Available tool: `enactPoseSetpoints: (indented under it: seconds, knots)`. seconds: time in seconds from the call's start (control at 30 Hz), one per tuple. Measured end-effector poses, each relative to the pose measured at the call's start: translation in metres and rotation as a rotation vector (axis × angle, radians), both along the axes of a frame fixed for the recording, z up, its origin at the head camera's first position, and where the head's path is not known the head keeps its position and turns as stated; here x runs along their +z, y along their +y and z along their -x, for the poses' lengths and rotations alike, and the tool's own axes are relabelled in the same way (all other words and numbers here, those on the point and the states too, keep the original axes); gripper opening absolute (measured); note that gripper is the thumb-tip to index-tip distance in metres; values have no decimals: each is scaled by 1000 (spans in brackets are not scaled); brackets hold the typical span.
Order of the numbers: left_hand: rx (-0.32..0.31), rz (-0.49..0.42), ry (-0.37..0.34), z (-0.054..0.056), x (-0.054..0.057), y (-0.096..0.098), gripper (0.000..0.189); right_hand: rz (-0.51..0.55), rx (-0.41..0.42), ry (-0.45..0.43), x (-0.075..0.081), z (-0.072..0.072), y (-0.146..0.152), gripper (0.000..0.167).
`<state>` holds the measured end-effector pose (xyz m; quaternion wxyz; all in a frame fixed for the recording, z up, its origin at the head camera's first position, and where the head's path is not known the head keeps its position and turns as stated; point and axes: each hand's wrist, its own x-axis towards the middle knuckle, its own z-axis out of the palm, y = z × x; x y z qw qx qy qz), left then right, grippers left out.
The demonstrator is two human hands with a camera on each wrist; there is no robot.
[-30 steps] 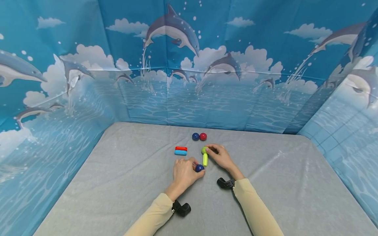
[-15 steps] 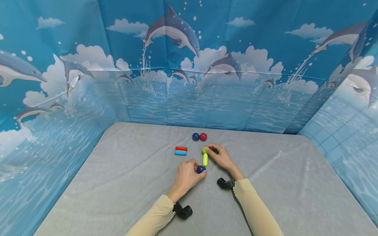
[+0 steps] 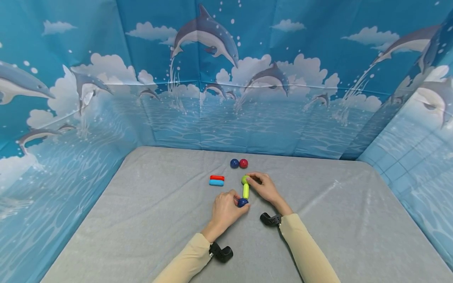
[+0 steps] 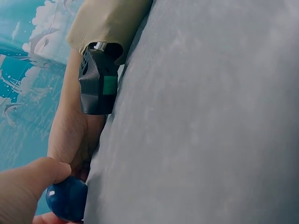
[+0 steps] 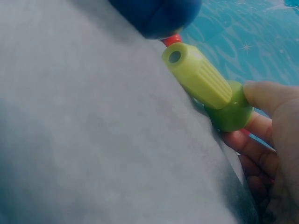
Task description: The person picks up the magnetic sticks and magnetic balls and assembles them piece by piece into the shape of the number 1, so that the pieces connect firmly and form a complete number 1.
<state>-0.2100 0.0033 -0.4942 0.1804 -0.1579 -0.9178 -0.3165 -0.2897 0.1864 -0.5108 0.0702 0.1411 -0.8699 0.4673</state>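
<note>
Between thumb and fingers, my left hand (image 3: 226, 210) pinches a dark blue ball (image 3: 242, 203), which also shows in the left wrist view as a blue ball (image 4: 67, 198). My right hand (image 3: 264, 188) grips a green ball (image 3: 245, 179) from the right side. A ribbed yellow-green rod (image 3: 245, 191) extends from that ball towards me. In the right wrist view the rod (image 5: 198, 74) meets the green ball (image 5: 233, 109), and its near end shows a grey round spot. The blue ball (image 5: 163, 14) is right by that end; whether they touch, I cannot tell.
A second dark blue ball (image 3: 234, 163) and a red ball (image 3: 243, 163) sit side by side farther back. Left of the rod lie a red rod (image 3: 217, 178) and a light blue rod (image 3: 216, 182), parallel. Grey cloth (image 3: 148, 204) covers the table; a dolphin-print curtain (image 3: 212, 118) surrounds it.
My left hand has shifted slightly to the right with the blue ball, bringing it beneath the near end of the rod. My right hand has stayed at the green ball.
</note>
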Motion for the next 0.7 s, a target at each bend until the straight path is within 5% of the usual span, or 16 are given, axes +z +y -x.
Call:
enactPoseSetpoints:
  seconds: [0.7]
  knots:
    - [3, -16, -5, 1, -2, 5, 36, -6, -5, -13, 2, -2, -1, 35]
